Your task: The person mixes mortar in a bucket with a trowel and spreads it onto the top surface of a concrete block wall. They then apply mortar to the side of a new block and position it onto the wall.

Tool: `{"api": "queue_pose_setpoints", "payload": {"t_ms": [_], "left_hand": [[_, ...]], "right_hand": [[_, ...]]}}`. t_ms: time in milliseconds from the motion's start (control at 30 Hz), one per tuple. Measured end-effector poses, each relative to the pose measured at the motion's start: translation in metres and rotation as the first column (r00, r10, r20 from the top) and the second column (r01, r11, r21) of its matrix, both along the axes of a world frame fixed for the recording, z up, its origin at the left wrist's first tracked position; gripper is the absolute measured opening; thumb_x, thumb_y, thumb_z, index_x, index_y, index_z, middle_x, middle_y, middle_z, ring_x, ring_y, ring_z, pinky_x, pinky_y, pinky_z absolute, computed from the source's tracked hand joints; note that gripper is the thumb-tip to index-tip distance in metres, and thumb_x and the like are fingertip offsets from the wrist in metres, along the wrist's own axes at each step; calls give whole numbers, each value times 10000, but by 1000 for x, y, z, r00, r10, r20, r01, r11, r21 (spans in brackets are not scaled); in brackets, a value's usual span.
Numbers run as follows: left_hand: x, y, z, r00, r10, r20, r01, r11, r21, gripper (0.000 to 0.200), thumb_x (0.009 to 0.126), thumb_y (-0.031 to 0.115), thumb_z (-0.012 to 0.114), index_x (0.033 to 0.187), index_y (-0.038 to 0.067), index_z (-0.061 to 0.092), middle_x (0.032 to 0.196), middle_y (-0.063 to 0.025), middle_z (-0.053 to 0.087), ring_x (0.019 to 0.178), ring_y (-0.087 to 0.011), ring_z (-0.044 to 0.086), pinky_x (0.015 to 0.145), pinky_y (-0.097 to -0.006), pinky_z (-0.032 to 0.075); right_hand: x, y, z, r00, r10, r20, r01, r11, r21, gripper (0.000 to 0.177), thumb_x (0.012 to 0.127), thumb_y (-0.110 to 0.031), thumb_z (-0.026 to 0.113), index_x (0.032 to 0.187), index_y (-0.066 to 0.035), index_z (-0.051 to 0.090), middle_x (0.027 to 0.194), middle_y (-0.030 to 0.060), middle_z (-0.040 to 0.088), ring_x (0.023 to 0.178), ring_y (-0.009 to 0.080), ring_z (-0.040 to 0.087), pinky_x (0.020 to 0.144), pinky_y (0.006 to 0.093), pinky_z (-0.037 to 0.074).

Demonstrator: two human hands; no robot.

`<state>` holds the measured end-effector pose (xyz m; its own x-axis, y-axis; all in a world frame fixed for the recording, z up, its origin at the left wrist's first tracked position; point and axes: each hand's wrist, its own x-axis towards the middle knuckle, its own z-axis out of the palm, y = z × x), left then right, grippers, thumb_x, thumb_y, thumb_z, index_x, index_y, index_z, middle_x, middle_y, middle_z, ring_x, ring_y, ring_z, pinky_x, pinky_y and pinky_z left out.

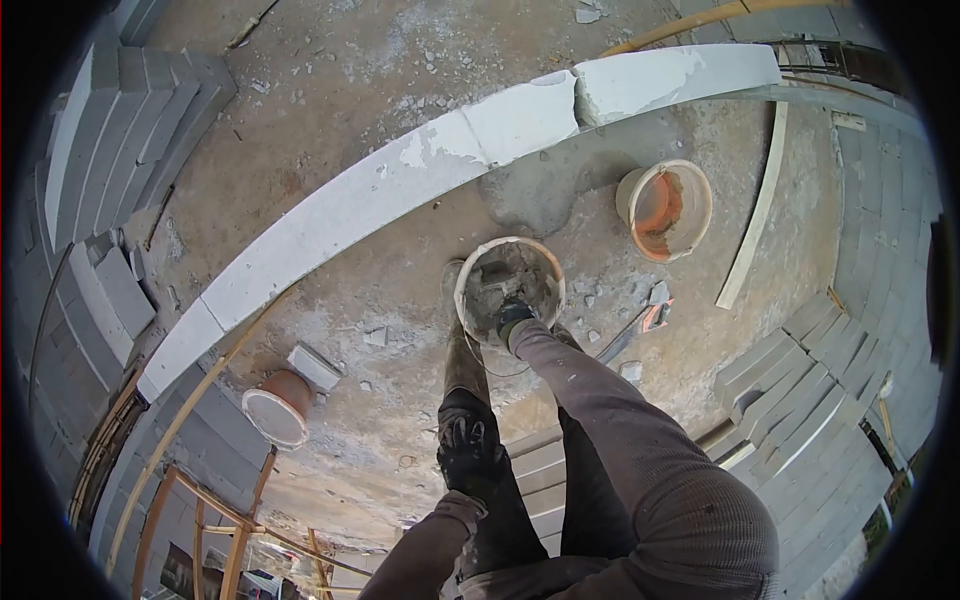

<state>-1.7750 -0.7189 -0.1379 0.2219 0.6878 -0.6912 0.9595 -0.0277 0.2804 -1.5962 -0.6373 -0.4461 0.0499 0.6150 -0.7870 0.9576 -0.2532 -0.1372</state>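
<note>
A white-rimmed bucket (461, 300) stands between my feet, with wet grey mortar (530, 276) inside. My right hand (514, 316), in a dark glove, reaches down into it with the fingers closed. What looks like a trowel (495, 272), coated in mortar, extends from that hand; its handle is hidden by the glove. On my left knee lies my left hand (468, 446), also gloved, fingers spread over the dark trouser leg and holding nothing. Right of the bucket, a long grey tool with an orange end (655, 314) rests on the floor.
A curved-looking low white block wall (350, 220) crosses ahead, with a gap between two blocks. A second bucket (624, 198) stands to the right, another (276, 408) at left. Block stacks (130, 140) stand left and right (800, 390). A pale board (757, 215) lies right; rubble litters the floor.
</note>
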Motion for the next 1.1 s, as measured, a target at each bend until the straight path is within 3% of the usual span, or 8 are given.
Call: {"api": "queue_pose_setpoints", "payload": {"t_ms": [67, 167, 300, 467, 700, 800, 867, 1100], "left_hand": [[2, 4, 4, 999, -31, -9, 31, 1000, 2, 670, 767, 435, 637, 1350, 153, 467, 1442, -191, 369, 1321, -401, 344, 1032, -581, 302], [0, 4, 6, 999, -44, -16, 43, 999, -6, 670, 760, 439, 642, 1345, 159, 474, 1443, -188, 371, 1319, -394, 350, 1035, -577, 302], [-2, 3, 2, 1000, 7, -5, -7, 1000, -1, 661, 755, 443, 645, 1335, 168, 486, 1441, -186, 376, 1317, -392, 355, 1046, -569, 299], [0, 11, 6, 999, -47, -27, 46, 999, -10, 663, 758, 437, 647, 1340, 166, 485, 1440, -185, 380, 1316, -388, 361, 1057, -560, 290], [-2, 5, 3, 1000, -15, -5, 16, 999, 46, 653, 762, 436, 640, 1336, 162, 494, 1441, -186, 380, 1321, -394, 352, 1066, -554, 282], [-1, 7, 7, 1000, 16, -11, -16, 1000, 11, 642, 763, 429, 640, 1330, 163, 500, 1440, -192, 378, 1321, -396, 350, 1067, -553, 282], [-2, 2, 1, 1000, -1, -3, 1, 999, 36, 641, 761, 425, 642, 1330, 166, 500, 1438, -194, 379, 1321, -398, 349, 1063, -556, 285], [-2, -2, 3, 1000, 8, -5, -8, 1000, -10, 664, 745, 416, 654, 1336, 163, 490, 1430, -190, 390, 1304, -407, 365, 1040, -577, 302]], "right_hand": [[-8, -53, -64, 997, 62, 41, -68, 984, 165, 287, 875, -245, 488, 985, -96, 707, 1040, 157, 675, 1002, 294, 635, 882, 406, 493], [-6, -69, -69, 995, 93, 29, -97, 978, 182, 289, 878, -251, 486, 966, -93, 711, 1026, 164, 676, 977, 294, 642, 866, 403, 498], [-6, -29, 29, 998, 61, -24, -61, 998, -4, 296, 886, -258, 479, 981, -107, 715, 1028, 129, 688, 988, 285, 646, 875, 403, 499], [12, -50, 34, 981, 186, -59, -177, 976, 128, 222, 847, -228, 504, 856, -112, 694, 873, 138, 687, 840, 301, 662, 768, 423, 517], [50, -41, 67, 926, 324, -194, -350, 929, -118, 241, 760, -319, 581, 858, -146, 717, 935, 120, 696, 897, 280, 665, 765, 431, 520], [74, 4, 114, 945, 125, -303, -189, 964, -189, 254, 718, -324, 606, 830, -122, 714, 917, 145, 685, 888, 314, 656, 757, 417, 522], [81, 23, 132, 985, -22, -168, 11, 998, -68, 296, 713, -329, 622, 899, -112, 697, 935, 164, 676, 888, 340, 650, 767, 421, 523], [36, 30, 32, 986, -166, 16, 164, 983, 79, 243, 798, -245, 564, 941, -98, 696, 973, 186, 678, 919, 348, 654, 798, 455, 519]]}}
